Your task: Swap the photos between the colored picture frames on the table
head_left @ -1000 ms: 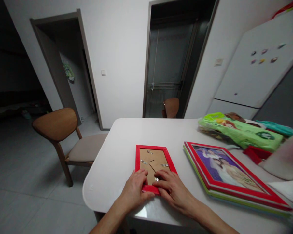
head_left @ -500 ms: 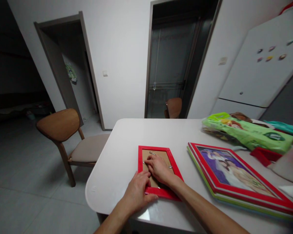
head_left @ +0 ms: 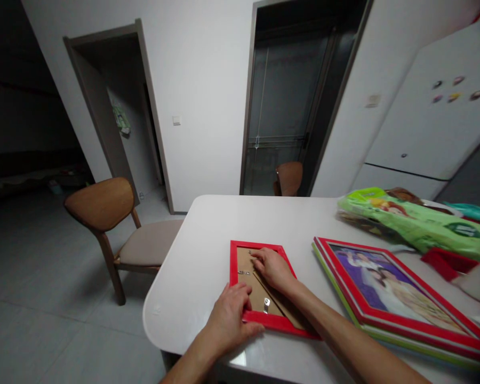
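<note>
A red picture frame (head_left: 234, 261) lies face down on the table, its brown backing board (head_left: 246, 290) showing. Small metal clips sit on the board, one at the left side and a larger metal tab (head_left: 266, 305) near the bottom. A narrow brown stand leg runs slantwise across the board, partly under my right forearm. My left hand (head_left: 234, 314) grips the near left corner, fingers over the left edge and thumb along the near edge. My right hand (head_left: 274, 269) is curled over the upper right of the board, its fingertips at a metal clip (head_left: 250, 252) by the far edge.
To the right lies a stack of frames, topped by a red-framed photo (head_left: 388, 288). Behind it are a green plastic package (head_left: 420, 216) and a red object (head_left: 450, 264). A wooden chair (head_left: 104, 205) stands left of the white table (head_left: 208, 229).
My right hand has moved from the left-side clip up and right to the far clip. The slanted stand leg and bottom tab now show. My left hand stays on the corner.
</note>
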Action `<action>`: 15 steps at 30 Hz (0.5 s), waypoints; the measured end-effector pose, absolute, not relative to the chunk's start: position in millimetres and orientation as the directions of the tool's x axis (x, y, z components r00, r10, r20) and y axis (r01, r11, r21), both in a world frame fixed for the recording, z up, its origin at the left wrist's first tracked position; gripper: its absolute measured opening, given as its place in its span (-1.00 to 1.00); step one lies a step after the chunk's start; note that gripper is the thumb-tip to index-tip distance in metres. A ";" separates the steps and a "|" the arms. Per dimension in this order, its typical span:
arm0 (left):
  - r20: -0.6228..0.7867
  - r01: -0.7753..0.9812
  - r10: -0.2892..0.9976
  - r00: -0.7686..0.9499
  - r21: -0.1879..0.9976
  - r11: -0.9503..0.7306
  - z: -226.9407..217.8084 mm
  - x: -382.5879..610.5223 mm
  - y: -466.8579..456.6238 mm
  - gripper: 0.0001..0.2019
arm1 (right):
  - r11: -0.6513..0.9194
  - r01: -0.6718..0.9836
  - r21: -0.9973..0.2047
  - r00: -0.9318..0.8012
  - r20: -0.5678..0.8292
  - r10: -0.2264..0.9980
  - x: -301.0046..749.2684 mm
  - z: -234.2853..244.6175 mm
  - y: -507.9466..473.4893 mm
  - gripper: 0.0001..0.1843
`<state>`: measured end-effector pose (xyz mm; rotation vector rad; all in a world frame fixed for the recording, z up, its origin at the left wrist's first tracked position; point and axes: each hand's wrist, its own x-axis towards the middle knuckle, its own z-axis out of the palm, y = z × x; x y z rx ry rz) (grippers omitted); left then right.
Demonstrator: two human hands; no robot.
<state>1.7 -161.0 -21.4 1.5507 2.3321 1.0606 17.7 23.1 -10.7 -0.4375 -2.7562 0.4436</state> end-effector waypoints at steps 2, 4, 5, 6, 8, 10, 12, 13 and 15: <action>0.248 0.746 0.851 -0.464 0.627 0.224 -20.8 1.8 -160.8 -0.73 | 0.883 0.309 -0.353 -0.884 0.236 0.403 11.2 -10.1 30.6 -0.70; 0.243 0.742 0.849 -0.468 0.630 0.229 -19.5 1.8 -160.8 -0.74 | 0.856 0.374 -0.357 -0.861 0.209 0.463 4.9 -10.0 34.3 -0.73; 0.242 0.742 0.850 -0.468 0.630 0.229 -18.8 1.7 -160.9 -0.74 | 0.841 0.407 -0.357 -0.847 0.196 0.494 1.9 -10.3 35.2 -0.73; 0.246 0.744 0.850 -0.465 0.629 0.225 -18.3 1.7 -161.0 -0.74 | 0.824 0.441 -0.356 -0.831 0.186 0.524 -0.8 -10.7 35.6 -0.73; 0.258 0.750 0.849 -0.462 0.624 0.219 -17.9 1.7 -161.1 -0.74 | 0.791 0.499 -0.354 -0.797 0.171 0.579 -5.8 -12.2 36.3 -0.71; 0.269 0.754 0.841 -0.469 0.618 0.223 -18.4 2.3 -160.8 -0.73 | 0.764 0.541 -0.353 -0.768 0.163 0.619 -9.9 -13.7 37.7 -0.69; 0.278 0.754 0.832 -0.481 0.615 0.230 -19.4 3.0 -160.1 -0.70 | 0.742 0.569 -0.354 -0.746 0.157 0.647 -13.1 -14.6 40.2 -0.71; 0.281 0.753 0.828 -0.485 0.616 0.231 -19.8 3.3 -159.7 -0.69 | 0.733 0.580 -0.356 -0.737 0.154 0.658 -14.5 -14.7 41.5 -0.72; 0.286 0.752 0.825 -0.488 0.617 0.232 -20.2 3.4 -159.1 -0.67 | 0.717 0.596 -0.362 -0.721 0.152 0.676 -16.5 -14.5 43.8 -0.75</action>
